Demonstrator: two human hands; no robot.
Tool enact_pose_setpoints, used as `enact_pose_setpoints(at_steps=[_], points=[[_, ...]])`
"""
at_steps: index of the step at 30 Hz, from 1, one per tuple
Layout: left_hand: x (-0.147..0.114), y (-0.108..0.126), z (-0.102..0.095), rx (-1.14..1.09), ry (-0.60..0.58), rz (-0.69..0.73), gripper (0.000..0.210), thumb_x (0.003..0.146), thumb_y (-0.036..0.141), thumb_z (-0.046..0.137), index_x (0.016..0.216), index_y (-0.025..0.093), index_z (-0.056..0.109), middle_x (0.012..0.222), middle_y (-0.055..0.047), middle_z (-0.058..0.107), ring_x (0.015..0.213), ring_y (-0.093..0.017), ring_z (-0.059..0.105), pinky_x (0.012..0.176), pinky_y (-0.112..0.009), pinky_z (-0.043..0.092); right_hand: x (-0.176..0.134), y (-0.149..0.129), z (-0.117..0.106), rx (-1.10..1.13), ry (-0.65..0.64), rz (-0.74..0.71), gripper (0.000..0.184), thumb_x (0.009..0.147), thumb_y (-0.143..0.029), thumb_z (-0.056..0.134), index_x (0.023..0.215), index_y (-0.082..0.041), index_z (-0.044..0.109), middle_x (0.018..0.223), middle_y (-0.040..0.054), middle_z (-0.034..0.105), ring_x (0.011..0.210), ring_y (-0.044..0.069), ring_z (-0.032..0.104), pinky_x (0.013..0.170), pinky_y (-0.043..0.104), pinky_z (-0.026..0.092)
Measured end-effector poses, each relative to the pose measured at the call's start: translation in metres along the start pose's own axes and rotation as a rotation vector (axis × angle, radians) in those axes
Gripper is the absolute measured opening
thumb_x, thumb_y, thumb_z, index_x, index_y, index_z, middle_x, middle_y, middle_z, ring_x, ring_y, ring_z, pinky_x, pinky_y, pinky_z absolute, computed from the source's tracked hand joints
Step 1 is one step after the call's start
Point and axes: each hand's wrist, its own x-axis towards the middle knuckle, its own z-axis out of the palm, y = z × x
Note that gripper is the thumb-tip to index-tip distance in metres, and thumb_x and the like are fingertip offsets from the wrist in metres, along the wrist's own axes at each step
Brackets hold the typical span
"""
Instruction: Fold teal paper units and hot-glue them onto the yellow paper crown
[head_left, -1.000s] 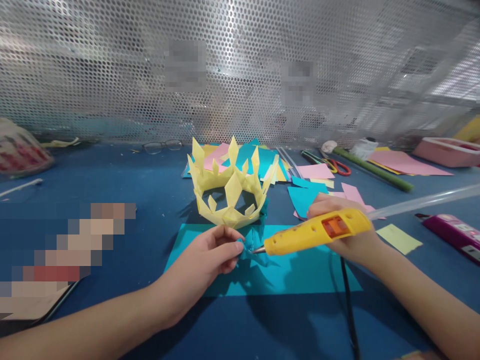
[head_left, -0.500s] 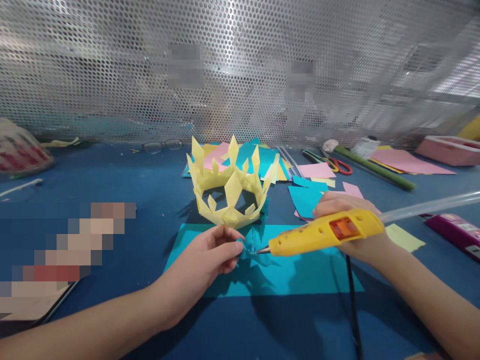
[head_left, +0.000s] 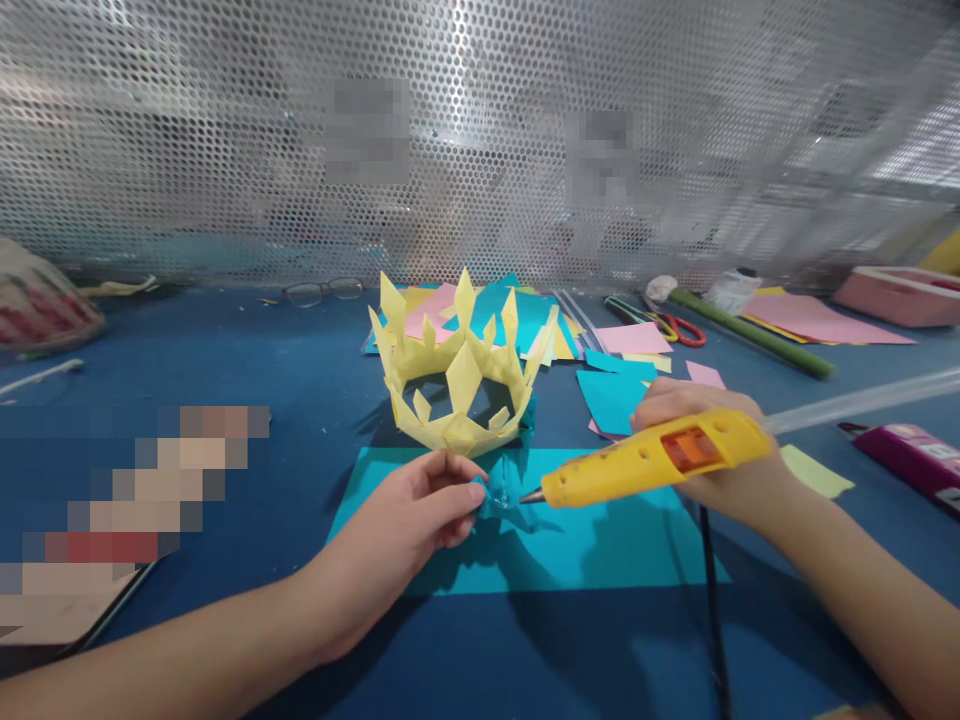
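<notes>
My left hand (head_left: 431, 505) pinches a small piece of blue folded paper (head_left: 504, 487) between thumb and fingers; a clear, shiny bit of glue shows on it. In my right hand (head_left: 712, 450) is a yellow hot glue gun (head_left: 622, 470), a clear glue stick (head_left: 862, 400) jutting from its back. The gun's metal tip points left, a short gap away from the blue piece. Beneath both lies a flat blue paper sheet (head_left: 607, 565). Just behind my left hand stands a yellow paper crown (head_left: 463, 380) with pointed diamond shapes, a bit of blue paper at its right side.
Coloured paper (head_left: 517, 310) is piled behind the crown. Red-handled scissors (head_left: 684, 332), a green stick (head_left: 750, 335) and a pink box (head_left: 896, 297) sit at the back right. A purple case (head_left: 907, 465) lies right. The gun's black cord (head_left: 712, 610) hangs down. Glasses (head_left: 322, 291) rest by the perforated screen.
My right hand has drawn the glue gun slightly right, so its tip is now apart from the blue piece. My left hand has stayed put.
</notes>
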Motion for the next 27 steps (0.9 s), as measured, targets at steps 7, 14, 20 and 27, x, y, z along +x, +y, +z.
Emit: enact_pose_setpoints(at_steps=[7,14,20,27], points=[[-0.001,0.000,0.001,-0.004,0.007,0.001,0.013,0.074,0.026,0.069,0.080,0.020,0.059,0.068,0.007,0.048,0.059,-0.007,0.042,0.060,-0.022,0.035,-0.001,0.002,0.002,-0.065,-0.038,-0.002,0.008,0.086,-0.024,0.047,0.078,-0.025,0.048,0.062,-0.0007,0.057,0.049,0.016,0.052,0.048,0.027,0.038],[-0.003,0.002,0.001,-0.013,0.001,-0.002,0.014,0.073,0.026,0.070,0.078,0.019,0.058,0.069,0.007,0.047,0.058,-0.006,0.041,0.059,-0.021,0.034,-0.008,0.022,-0.007,-0.238,-0.040,0.200,0.023,0.085,-0.042,0.047,0.073,-0.023,0.053,0.064,0.0046,0.062,0.057,0.021,0.060,0.052,0.030,0.041],[-0.002,0.002,0.001,-0.016,0.001,0.011,0.013,0.075,0.026,0.070,0.079,0.019,0.060,0.070,0.007,0.048,0.060,-0.006,0.043,0.060,-0.020,0.037,-0.019,0.064,-0.022,-0.556,-0.014,0.760,0.031,0.086,-0.044,0.059,0.095,-0.015,0.059,0.069,0.0064,0.061,0.064,0.023,0.060,0.055,0.034,0.045],[-0.004,0.000,0.002,0.007,0.028,0.040,0.015,0.071,0.026,0.075,0.080,0.018,0.065,0.068,0.005,0.056,0.062,-0.007,0.052,0.060,-0.019,0.043,-0.048,0.111,-0.019,-0.532,-0.271,1.162,0.030,0.093,-0.032,0.057,0.118,-0.017,0.057,0.118,0.0079,0.060,0.097,0.021,0.062,0.081,0.040,0.054]])
